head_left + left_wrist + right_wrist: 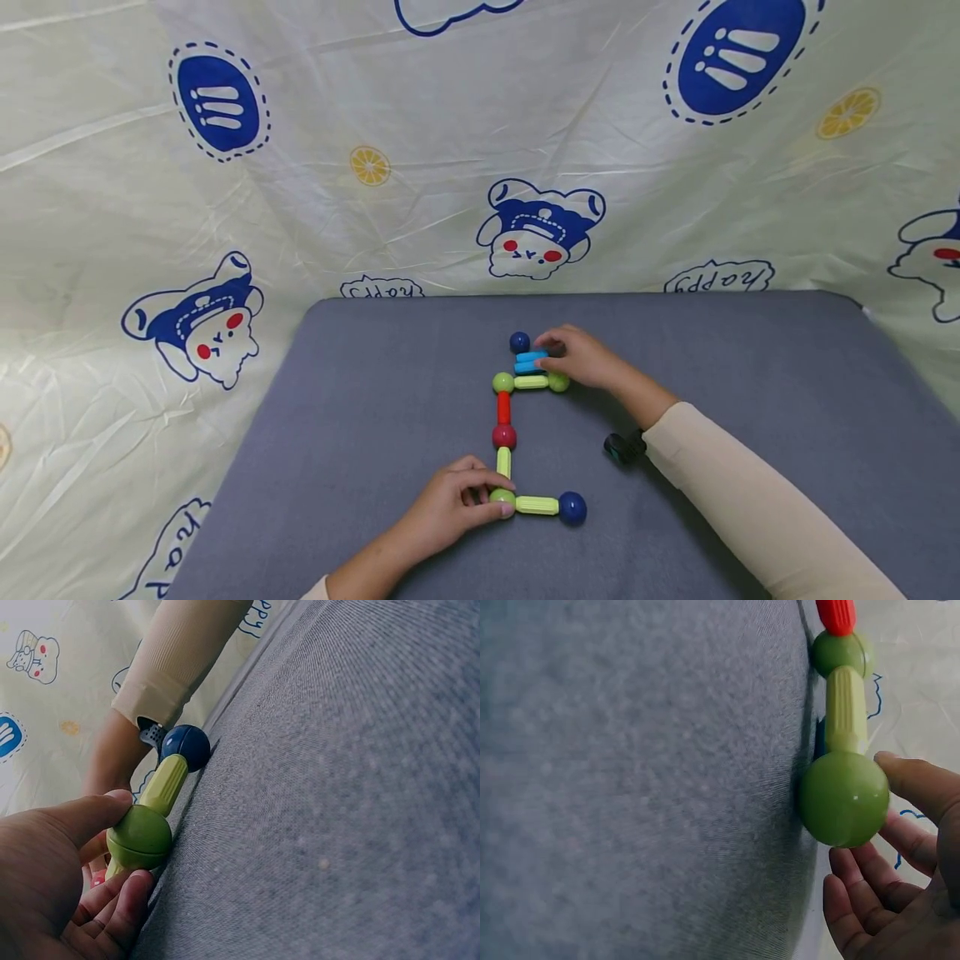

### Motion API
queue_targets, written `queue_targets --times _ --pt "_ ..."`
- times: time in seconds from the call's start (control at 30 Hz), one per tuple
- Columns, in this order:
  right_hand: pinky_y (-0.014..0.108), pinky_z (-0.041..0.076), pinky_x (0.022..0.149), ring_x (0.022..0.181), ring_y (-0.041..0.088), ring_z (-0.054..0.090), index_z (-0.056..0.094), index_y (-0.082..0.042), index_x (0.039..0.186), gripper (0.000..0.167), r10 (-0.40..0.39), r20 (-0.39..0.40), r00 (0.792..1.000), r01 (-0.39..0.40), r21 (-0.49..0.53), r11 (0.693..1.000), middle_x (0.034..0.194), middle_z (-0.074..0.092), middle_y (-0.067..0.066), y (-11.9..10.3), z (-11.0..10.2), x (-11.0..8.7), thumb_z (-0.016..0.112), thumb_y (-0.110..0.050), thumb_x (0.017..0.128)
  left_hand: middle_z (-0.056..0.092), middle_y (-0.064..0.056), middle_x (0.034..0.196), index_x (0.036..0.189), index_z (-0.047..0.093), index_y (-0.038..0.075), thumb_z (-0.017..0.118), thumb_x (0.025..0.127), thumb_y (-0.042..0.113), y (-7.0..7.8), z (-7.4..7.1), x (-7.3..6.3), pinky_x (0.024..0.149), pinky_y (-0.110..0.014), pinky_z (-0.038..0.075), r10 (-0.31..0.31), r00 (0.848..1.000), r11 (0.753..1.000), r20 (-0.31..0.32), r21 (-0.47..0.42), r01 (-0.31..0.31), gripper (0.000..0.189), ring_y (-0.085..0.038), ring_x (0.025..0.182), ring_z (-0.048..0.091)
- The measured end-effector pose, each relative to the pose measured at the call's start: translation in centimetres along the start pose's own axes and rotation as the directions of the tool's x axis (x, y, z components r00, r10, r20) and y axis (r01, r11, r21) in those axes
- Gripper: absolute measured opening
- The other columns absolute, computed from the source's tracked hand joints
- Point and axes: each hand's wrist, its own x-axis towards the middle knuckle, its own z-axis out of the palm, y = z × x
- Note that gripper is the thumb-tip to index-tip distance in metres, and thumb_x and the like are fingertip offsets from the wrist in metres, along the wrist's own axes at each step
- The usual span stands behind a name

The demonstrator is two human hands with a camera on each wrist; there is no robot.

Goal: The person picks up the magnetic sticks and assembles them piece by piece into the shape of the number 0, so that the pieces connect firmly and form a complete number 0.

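Note:
My left hand (465,504) pinches a green ball (139,837) at the near corner of a chain of balls and sticks, thumb and fingers on opposite sides. From that ball a yellow-green stick (537,505) leads right to a dark blue ball (572,508). Another yellow-green stick (503,461) runs away to a red ball (504,437), a red stick (503,407) and a second green ball (503,382). A yellow-green stick (846,709) joins this to a third green ball (844,799). Just beyond, my right hand (581,357) holds the right end of a light blue stick (531,357) between thumb and index finger.
A second light blue stick (527,367) lies alongside the first, and a small dark blue ball (519,342) sits behind them. Everything lies on a grey cloth-covered table (375,400). A patterned sheet (420,225) hangs behind the far edge.

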Motion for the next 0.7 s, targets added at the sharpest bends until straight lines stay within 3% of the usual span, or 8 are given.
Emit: queue_targets --times 0.7 --pt "0.036 0.05 0.084 0.1 0.026 0.06 0.07 -0.001 0.121 0.036 0.005 0.065 0.998 -0.005 0.002 1.0 0.112 0.066 0.015 1.0 0.1 1.4 0.072 -0.025 0.094 0.063 -0.002 0.095 0.11 0.077 0.026 0.078 0.088 0.037 0.2 0.0 -0.1 0.066 -0.018 0.046 -0.003 1.0 1.0 -0.003 -0.017 0.003 0.025 -0.001 0.081 0.055"
